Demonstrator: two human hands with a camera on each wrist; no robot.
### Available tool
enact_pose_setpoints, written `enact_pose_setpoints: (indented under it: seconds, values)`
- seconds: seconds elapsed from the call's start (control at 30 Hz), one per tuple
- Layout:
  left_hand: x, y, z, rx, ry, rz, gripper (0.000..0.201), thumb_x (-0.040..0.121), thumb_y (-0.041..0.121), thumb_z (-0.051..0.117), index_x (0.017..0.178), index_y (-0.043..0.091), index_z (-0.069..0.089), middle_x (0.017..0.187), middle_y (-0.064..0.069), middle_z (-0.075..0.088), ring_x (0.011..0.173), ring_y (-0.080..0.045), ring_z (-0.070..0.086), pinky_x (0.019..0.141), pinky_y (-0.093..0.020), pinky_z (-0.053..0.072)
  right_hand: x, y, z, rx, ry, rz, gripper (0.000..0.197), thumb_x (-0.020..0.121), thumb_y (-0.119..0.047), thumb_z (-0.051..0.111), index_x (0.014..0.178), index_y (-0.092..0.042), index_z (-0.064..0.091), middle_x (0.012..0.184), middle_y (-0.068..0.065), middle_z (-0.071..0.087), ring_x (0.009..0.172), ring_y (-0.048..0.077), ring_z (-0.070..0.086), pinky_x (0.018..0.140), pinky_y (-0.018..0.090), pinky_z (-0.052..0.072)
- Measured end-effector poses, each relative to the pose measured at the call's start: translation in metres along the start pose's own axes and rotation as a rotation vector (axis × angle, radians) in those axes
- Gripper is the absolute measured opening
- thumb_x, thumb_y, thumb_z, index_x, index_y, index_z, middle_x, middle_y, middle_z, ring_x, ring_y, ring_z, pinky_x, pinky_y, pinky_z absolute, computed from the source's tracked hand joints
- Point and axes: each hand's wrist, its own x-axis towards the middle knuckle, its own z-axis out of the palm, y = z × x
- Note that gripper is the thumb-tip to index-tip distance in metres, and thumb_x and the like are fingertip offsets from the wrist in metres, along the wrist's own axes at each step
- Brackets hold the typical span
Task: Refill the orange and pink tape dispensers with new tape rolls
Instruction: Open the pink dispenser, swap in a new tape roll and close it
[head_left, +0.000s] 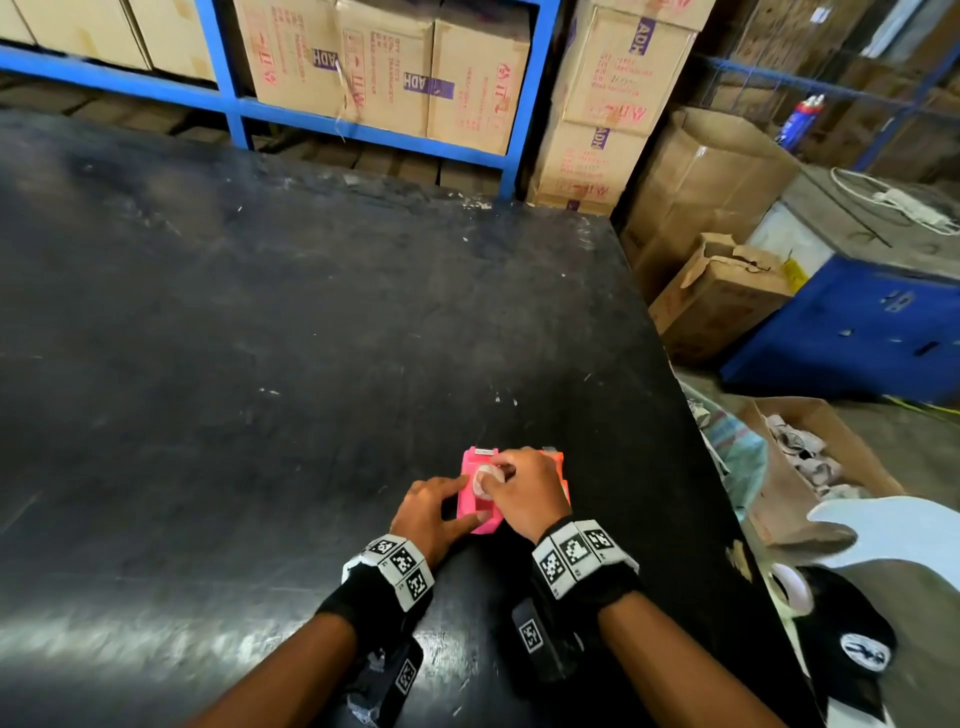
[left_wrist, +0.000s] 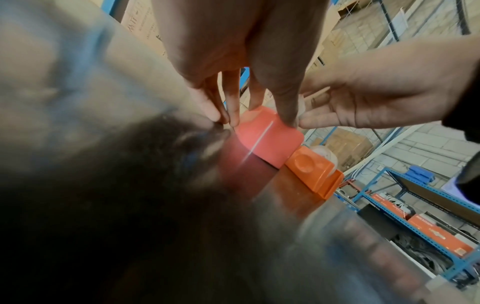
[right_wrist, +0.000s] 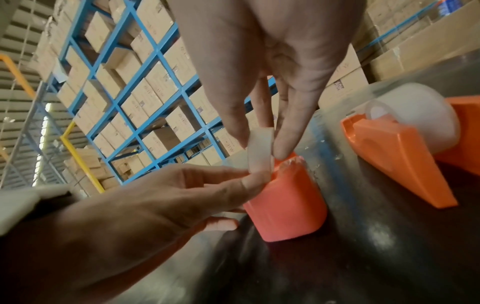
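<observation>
The pink dispenser (head_left: 480, 501) lies on the black table (head_left: 311, 338) near its front edge. My left hand (head_left: 452, 501) grips it from the left, thumb on its near end and fingers along its side. Above its open top, my right hand (head_left: 498, 475) pinches a small clear tape roll (head_left: 485, 480) between thumb and fingers; the right wrist view shows this tape roll (right_wrist: 259, 152) just over the pink dispenser (right_wrist: 285, 201). The orange dispenser (right_wrist: 397, 156) stands right beside the pink one with a clear roll (right_wrist: 415, 119) in it. In the head view my right hand mostly hides the orange dispenser (head_left: 558, 460).
The table's right edge runs close to my right arm. A black cap (head_left: 852, 639) and a spare tape roll (head_left: 792, 587) lie at the lower right. Open cardboard boxes (head_left: 722, 296) and a blue machine (head_left: 857, 327) stand on the floor. Blue shelving (head_left: 363, 124) with cartons lines the back.
</observation>
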Motion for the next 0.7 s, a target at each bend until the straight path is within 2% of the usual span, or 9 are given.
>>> enact_pose_setpoints:
  seconds: [0.07, 0.13, 0.17, 0.27, 0.37, 0.43, 0.5, 0.6, 0.7]
  values:
    - [0.0004, -0.0022, 0.001, -0.002, 0.002, 0.016, 0.062, 0.069, 0.045, 0.073, 0.125, 0.024, 0.058, 0.117, -0.001, 0.068, 0.113, -0.02, 0.056, 0.098, -0.028, 0.041, 0.0003, 0.0004, -0.002, -0.004, -0.065, -0.03, 0.024, 0.081, -0.02, 0.065, 0.102, -0.009, 0.071, 0.101, 0.017, 0.067, 0.095, 0.024, 0.06, 0.089, 0.033, 0.047]
    - [0.0009, -0.0037, 0.002, -0.008, 0.006, 0.018, 0.061, 0.07, 0.045, 0.073, 0.126, 0.024, 0.058, 0.118, -0.001, 0.067, 0.115, -0.02, 0.054, 0.096, -0.024, 0.038, 0.0003, 0.0014, -0.0056, -0.002, -0.117, -0.052, 0.024, 0.08, -0.021, 0.068, 0.102, -0.012, 0.071, 0.098, 0.014, 0.069, 0.086, 0.018, 0.058, 0.082, 0.026, 0.045]
    - [0.001, -0.0039, 0.0023, -0.012, 0.01, 0.011, 0.062, 0.07, 0.044, 0.073, 0.126, 0.023, 0.058, 0.119, -0.001, 0.067, 0.115, -0.02, 0.053, 0.095, -0.022, 0.036, 0.0008, 0.0022, -0.0065, -0.012, -0.119, -0.055, 0.027, 0.079, -0.022, 0.069, 0.105, -0.013, 0.071, 0.099, 0.012, 0.07, 0.086, 0.017, 0.058, 0.083, 0.025, 0.044]
    - [0.0007, -0.0048, 0.0029, -0.016, 0.034, 0.02, 0.063, 0.07, 0.044, 0.074, 0.126, 0.022, 0.057, 0.12, -0.001, 0.066, 0.116, -0.019, 0.052, 0.095, -0.023, 0.036, 0.0003, 0.0031, -0.0073, -0.081, -0.087, -0.061, 0.036, 0.078, -0.027, 0.07, 0.113, -0.018, 0.067, 0.102, 0.009, 0.067, 0.096, 0.02, 0.06, 0.09, 0.031, 0.048]
    - [0.0006, -0.0057, 0.0032, -0.017, 0.022, 0.015, 0.063, 0.07, 0.044, 0.073, 0.127, 0.022, 0.057, 0.122, -0.002, 0.066, 0.116, -0.019, 0.052, 0.096, -0.023, 0.035, -0.0004, 0.0031, -0.0059, -0.136, -0.088, -0.082, 0.037, 0.081, -0.029, 0.066, 0.116, -0.02, 0.065, 0.101, 0.011, 0.064, 0.097, 0.022, 0.06, 0.087, 0.032, 0.047]
    - [0.0006, -0.005, 0.0036, -0.023, 0.025, 0.012, 0.064, 0.07, 0.044, 0.074, 0.128, 0.022, 0.056, 0.121, -0.002, 0.065, 0.118, -0.019, 0.051, 0.096, -0.021, 0.033, 0.0008, 0.0025, -0.0079, -0.152, -0.1, -0.087, 0.038, 0.08, -0.027, 0.067, 0.117, -0.018, 0.064, 0.1, 0.011, 0.064, 0.096, 0.022, 0.059, 0.085, 0.027, 0.042]
    - [0.0005, -0.0054, 0.0043, -0.027, 0.036, 0.009, 0.064, 0.07, 0.044, 0.074, 0.128, 0.022, 0.056, 0.121, -0.001, 0.065, 0.118, -0.019, 0.05, 0.095, -0.019, 0.032, 0.0029, 0.004, -0.0079, -0.179, -0.102, -0.092, 0.036, 0.078, -0.025, 0.069, 0.112, -0.015, 0.067, 0.099, 0.011, 0.065, 0.095, 0.023, 0.06, 0.086, 0.027, 0.041]
    - [0.0, -0.0055, 0.0028, -0.02, 0.029, 0.013, 0.067, 0.068, 0.047, 0.073, 0.128, 0.022, 0.055, 0.12, -0.002, 0.066, 0.116, -0.02, 0.051, 0.094, -0.022, 0.035, 0.0019, 0.0048, -0.0022, -0.202, -0.154, -0.083, 0.023, 0.075, -0.024, 0.071, 0.093, -0.011, 0.07, 0.092, 0.012, 0.066, 0.087, 0.025, 0.061, 0.082, 0.037, 0.049]
    - [0.0014, -0.0053, 0.0016, -0.018, 0.016, 0.033, 0.074, 0.063, 0.057, 0.068, 0.128, 0.023, 0.056, 0.118, -0.004, 0.068, 0.113, -0.022, 0.055, 0.094, -0.028, 0.04, 0.001, 0.0065, 0.0013, -0.179, -0.182, -0.09, 0.017, 0.076, -0.024, 0.068, 0.084, -0.009, 0.068, 0.09, 0.01, 0.063, 0.085, 0.024, 0.06, 0.076, 0.035, 0.047]
